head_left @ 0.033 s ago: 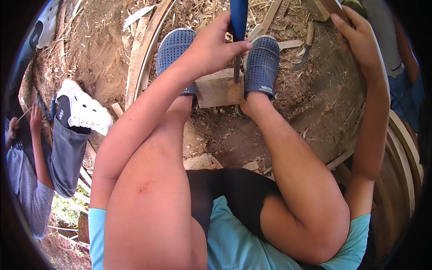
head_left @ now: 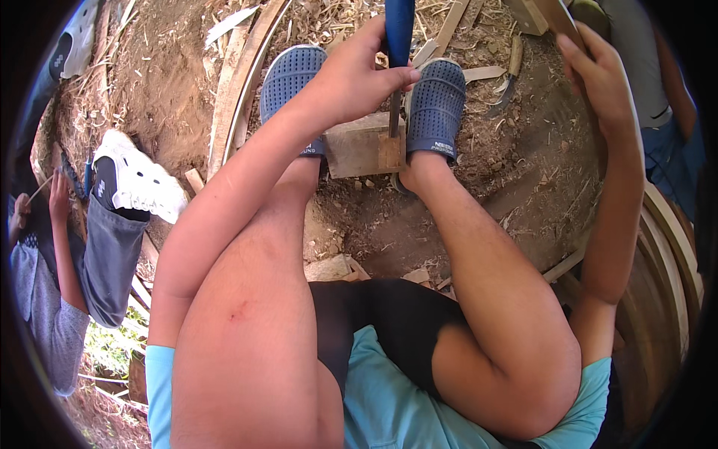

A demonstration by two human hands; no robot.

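My left hand [head_left: 359, 78] is closed round the blue handle of a chisel [head_left: 399, 34]. The chisel stands nearly upright, its metal blade touching a squared wooden block [head_left: 351, 153] near the right end, where a paler patch shows. The block lies on the ground between my feet in blue perforated clogs [head_left: 437, 101]. At the upper right, my right hand [head_left: 602, 78] grips a brown length of wood [head_left: 561, 19], which runs out of the picture at the top, so its full shape is hidden.
A curved-blade knife [head_left: 514, 56] with a wooden handle lies right of my foot. Wood strips [head_left: 239, 75] and shavings litter the dirt. On the left sits a person in white clogs [head_left: 138, 176], holding a thin stick. Another person [head_left: 636, 60] is close by my right arm. Curved boards [head_left: 673, 254] lie at right.
My right hand, with the wood in it, has shifted very slightly. The chisel and block are practically unmoved.
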